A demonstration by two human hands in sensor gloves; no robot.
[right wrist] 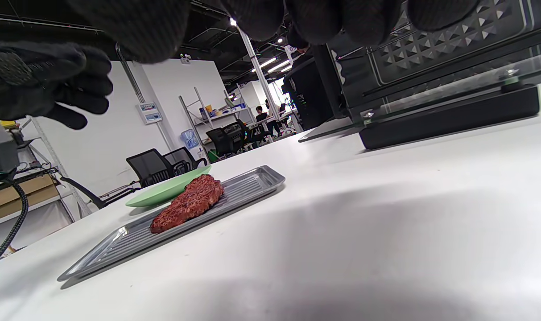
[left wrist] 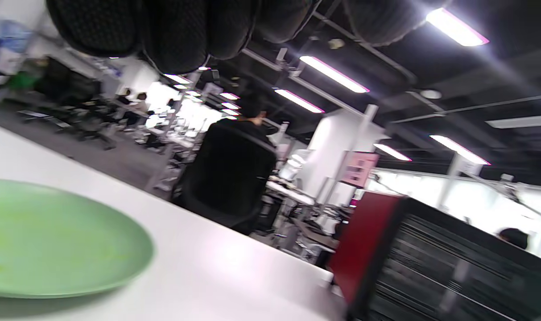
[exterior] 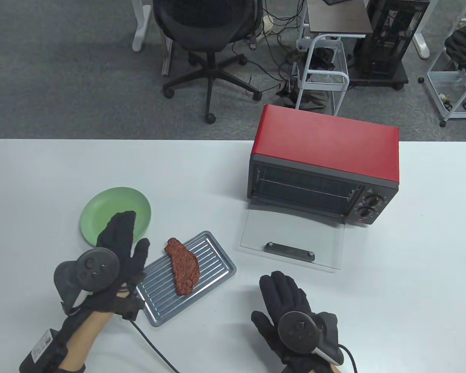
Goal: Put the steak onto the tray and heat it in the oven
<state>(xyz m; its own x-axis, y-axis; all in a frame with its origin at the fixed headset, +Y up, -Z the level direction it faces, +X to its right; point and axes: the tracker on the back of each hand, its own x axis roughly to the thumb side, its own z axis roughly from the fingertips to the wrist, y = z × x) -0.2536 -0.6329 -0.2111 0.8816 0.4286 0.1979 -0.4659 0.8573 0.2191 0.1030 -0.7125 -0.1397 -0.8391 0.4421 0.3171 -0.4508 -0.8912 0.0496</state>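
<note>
Although the steak (exterior: 182, 270) lies on the tray (exterior: 217, 252), one end overhangs its far rim, so a tilted lift could slide it off. Both the left hand (exterior: 118, 248) and right hand (exterior: 285, 303) hold nothing, fingers relaxed, short of the open oven (exterior: 322, 163).

You're in an open-plan office or lab, not a kitchen. Grey carpet floor (exterior: 81, 77), black swivel office chair (exterior: 207, 35) behind the white bench (exterior: 411, 291), cables and a power strip (exterior: 268, 24) on the floor, a white wire cart (exterior: 326, 74) and a black equipment rack on casters (exterior: 388, 39). Your wrist views show ceiling strip lights (left wrist: 335, 73), rows of desks and chairs, shelving (right wrist: 208, 116), people seated far back. The red countertop oven (exterior: 326, 155) is just a prop on the bench.
</note>
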